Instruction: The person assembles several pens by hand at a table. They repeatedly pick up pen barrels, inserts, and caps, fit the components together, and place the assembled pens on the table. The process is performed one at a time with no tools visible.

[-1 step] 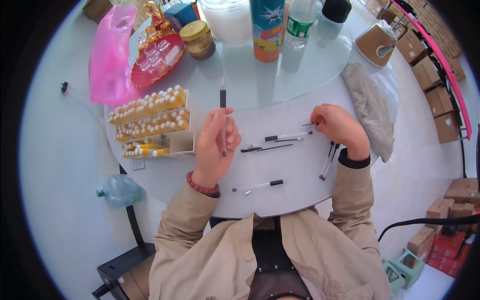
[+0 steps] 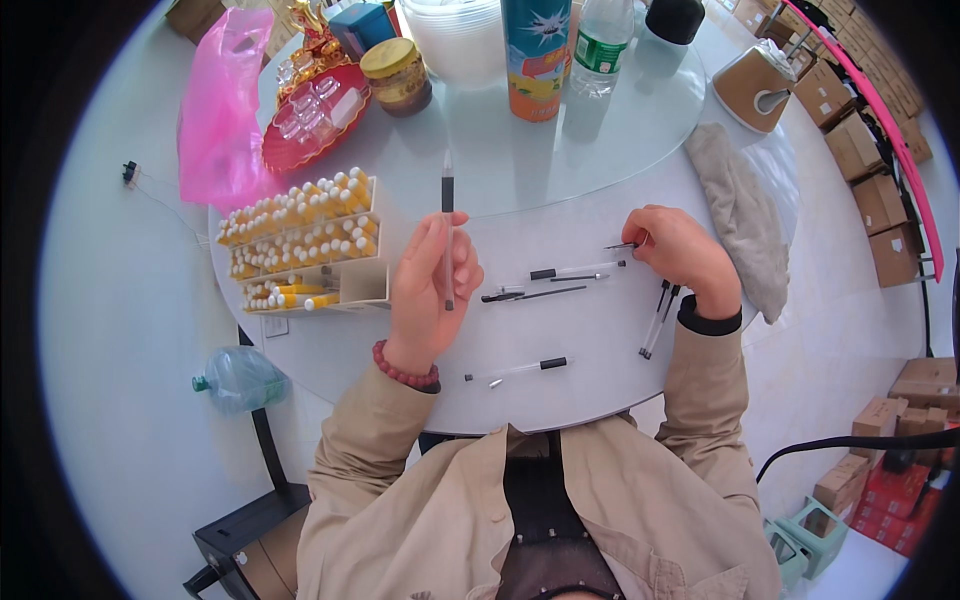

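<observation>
My left hand point(image 2: 425, 285) is closed around a gel pen point(image 2: 448, 195) with a clear barrel and black grip, its tip pointing away from me. My right hand point(image 2: 685, 250) pinches a small, thin dark pen part point(image 2: 622, 246) low over the table; the fingers hide most of it. Between the hands lie a clear pen barrel with a black grip point(image 2: 545, 274), a black refill point(image 2: 553, 293) and a black cap point(image 2: 497, 297). Another clear barrel with a black grip point(image 2: 550, 365) lies nearer me, beside a small silvery tip point(image 2: 496, 383). Clear-and-black pen pieces point(image 2: 656, 325) rest by my right wrist.
At the left stands a tiered white box point(image 2: 376, 285) of white-capped yellow sticks. Behind are a pink bag point(image 2: 225, 120), a red dish point(image 2: 290, 150), a jar point(image 2: 396, 75), an orange-and-teal can point(image 2: 535, 70) and a plastic bottle point(image 2: 601, 50). A grey cloth point(image 2: 738, 220) lies at the right edge.
</observation>
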Tool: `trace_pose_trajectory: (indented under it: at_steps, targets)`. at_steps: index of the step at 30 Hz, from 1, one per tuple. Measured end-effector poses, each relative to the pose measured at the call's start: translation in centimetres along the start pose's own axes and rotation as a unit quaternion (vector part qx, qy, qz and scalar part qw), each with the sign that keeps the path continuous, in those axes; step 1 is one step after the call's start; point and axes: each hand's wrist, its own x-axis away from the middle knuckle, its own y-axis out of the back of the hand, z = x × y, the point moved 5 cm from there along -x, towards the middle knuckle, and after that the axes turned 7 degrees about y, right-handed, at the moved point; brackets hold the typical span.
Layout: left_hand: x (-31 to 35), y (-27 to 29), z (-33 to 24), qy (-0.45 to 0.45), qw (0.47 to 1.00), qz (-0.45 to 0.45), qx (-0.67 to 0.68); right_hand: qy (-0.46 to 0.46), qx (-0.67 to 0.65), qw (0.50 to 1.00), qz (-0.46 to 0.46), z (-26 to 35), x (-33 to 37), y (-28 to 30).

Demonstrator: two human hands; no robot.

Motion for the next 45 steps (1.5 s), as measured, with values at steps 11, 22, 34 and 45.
trace_pose_trajectory:
  at_steps: [11, 22, 34, 45]
  targets:
    - [-0.2, 0.2, 0.3, 0.018, 1.0, 0.016, 0.0, 0.013, -0.013, 1.0, -0.011, 0.1, 0.0, 0.4]
    - [-0.3, 0.1, 1.0, 0.092, 0.992, -0.011, -0.079, 0.066, -0.045, 0.995, -0.06, 1.4, -0.2, 1.0]
    - [0.2, -0.7, 2.0, 0.132, 0.976, 0.061, -0.161, 0.388, 0.032, 0.896, -0.213, 12.1, 0.6, -0.9]
    - [-0.3, -0.1, 0.9, 0.054, 0.992, 0.017, -0.112, 0.289, -0.343, 0.852, -0.27, 10.4, 2.3, 4.5]
